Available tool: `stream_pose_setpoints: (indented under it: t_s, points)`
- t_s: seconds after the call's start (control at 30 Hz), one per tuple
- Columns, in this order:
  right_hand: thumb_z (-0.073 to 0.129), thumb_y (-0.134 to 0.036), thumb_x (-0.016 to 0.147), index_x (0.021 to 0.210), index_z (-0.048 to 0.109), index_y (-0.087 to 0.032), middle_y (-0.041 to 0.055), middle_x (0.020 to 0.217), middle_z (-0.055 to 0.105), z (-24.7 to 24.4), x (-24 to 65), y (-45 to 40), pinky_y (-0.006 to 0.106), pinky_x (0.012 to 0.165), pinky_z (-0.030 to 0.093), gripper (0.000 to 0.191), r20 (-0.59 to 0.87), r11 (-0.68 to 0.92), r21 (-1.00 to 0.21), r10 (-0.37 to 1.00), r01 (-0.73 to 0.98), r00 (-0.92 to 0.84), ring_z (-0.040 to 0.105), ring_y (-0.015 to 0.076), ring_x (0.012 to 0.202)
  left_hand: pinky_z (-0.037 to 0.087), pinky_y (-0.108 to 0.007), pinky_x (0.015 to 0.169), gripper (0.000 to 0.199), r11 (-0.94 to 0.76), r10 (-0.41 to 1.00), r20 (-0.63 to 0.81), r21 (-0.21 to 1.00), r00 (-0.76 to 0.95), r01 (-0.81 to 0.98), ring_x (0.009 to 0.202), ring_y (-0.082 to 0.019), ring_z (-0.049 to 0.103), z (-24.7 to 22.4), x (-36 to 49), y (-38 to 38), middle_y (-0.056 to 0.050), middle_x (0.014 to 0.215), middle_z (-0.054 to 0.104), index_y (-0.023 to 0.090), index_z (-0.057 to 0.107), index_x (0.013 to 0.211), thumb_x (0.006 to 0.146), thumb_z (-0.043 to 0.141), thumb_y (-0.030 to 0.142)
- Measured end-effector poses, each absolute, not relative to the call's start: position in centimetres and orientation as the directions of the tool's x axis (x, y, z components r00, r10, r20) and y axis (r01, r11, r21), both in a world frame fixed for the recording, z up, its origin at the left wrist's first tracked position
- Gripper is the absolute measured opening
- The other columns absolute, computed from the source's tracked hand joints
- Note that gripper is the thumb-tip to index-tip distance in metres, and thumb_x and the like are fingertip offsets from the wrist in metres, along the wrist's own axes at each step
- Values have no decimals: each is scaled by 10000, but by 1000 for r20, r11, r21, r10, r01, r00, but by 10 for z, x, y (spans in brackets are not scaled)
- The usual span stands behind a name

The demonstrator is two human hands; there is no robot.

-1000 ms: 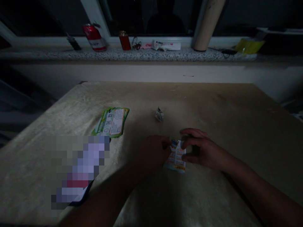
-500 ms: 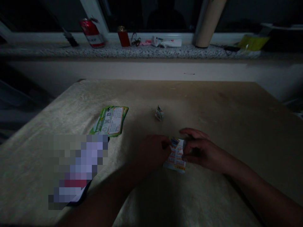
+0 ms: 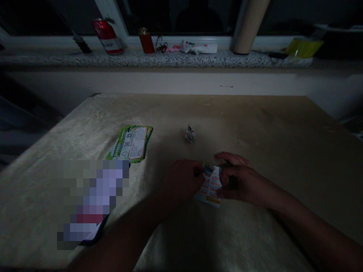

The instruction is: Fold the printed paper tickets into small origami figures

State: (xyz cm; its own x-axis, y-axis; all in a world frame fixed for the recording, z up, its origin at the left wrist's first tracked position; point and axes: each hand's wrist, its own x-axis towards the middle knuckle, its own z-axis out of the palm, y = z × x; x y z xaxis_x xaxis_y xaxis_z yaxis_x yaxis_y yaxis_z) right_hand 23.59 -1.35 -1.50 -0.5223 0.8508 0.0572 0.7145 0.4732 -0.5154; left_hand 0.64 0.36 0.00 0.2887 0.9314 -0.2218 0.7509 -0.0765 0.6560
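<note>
A small printed paper sheet [image 3: 212, 189], white with orange and blue print, lies between my hands near the middle of the table. My left hand [image 3: 181, 181] is closed, its fingers pinching the sheet's upper left edge. My right hand [image 3: 244, 179] has its thumb and index finger on the right edge, with the other fingers curled above. Beyond the hands stands a small folded paper piece [image 3: 190, 135] with printed sides. It is dim, and the fingertips are partly hidden.
Green printed packets or cards [image 3: 132, 143] lie stacked at the left. Nearer, a phone-like device [image 3: 102, 196] is blurred by pixelation. A red can [image 3: 107, 37], a red bottle-like item [image 3: 146, 40] and a cardboard tube [image 3: 251, 26] stand on the windowsill [image 3: 170, 62].
The view has shifted very slightly. Both hands keep nearly the same hold on the printed sheet, whose lower edge has moved a little left.
</note>
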Motion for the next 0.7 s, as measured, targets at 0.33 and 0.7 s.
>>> stream_pose_setpoints:
  t_s: [0.33,0.7]
  points:
    - [936,-481,532,833,696,-243,75,1563,415,-12,230,-20,616,1143,289,453,15,457,-475,859,752,-512,354,410,1447,531,-296,686,236,-83,928,-219,667,300,741,809,-221,739,-4,5,3,-50,901,809,203,801,934,779,626,234]
    - [941,-403,562,819,651,-229,105,1522,449,-6,237,-15,524,1118,368,425,-6,435,-491,865,755,-502,380,372,1442,526,-304,674,221,-95,930,-223,623,293,776,780,-215,719,-1,5,2,-50,880,793,205,778,929,766,634,243]
